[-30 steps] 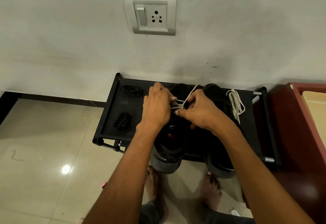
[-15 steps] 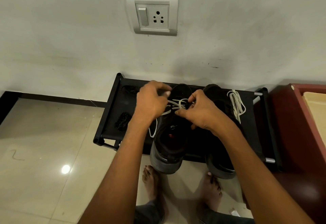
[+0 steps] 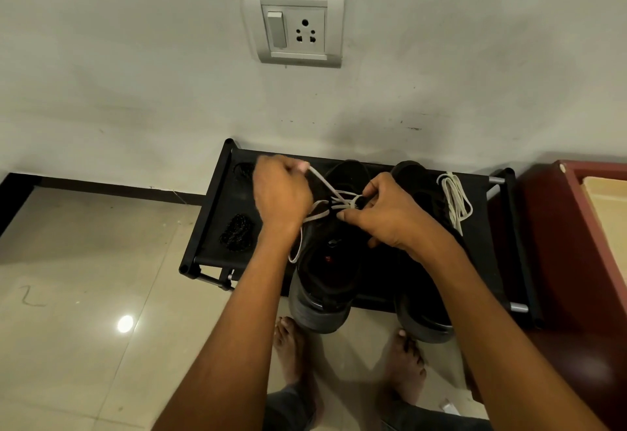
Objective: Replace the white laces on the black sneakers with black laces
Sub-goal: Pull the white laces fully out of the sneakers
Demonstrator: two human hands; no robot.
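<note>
Since earlier: left hand (image 3: 283, 189) up and outward, pinching thin white lace (image 3: 334, 198), drawing it from eyelets. Right hand (image 3: 383, 215) clamps low black sneaker (image 3: 325, 254) on black fabric rack (image 3: 488, 261) as counter-hold. Black lace bundle (image 3: 236, 232) waiting alongside.

A home interior, most likely an entry or hallway corner. A low black shoe rack (image 3: 498, 261) stands against a plain painted white wall (image 3: 135, 74) and holds a pair of black sneakers (image 3: 325, 274). A wall socket with a switch (image 3: 294, 26) is set into the wall above the rack. The floor (image 3: 84, 329) is glossy beige tile with a dark skirting strip, and a person's bare feet (image 3: 291, 345) stand on it. A dark red piece of furniture (image 3: 576, 261) sits beside the rack.
</note>
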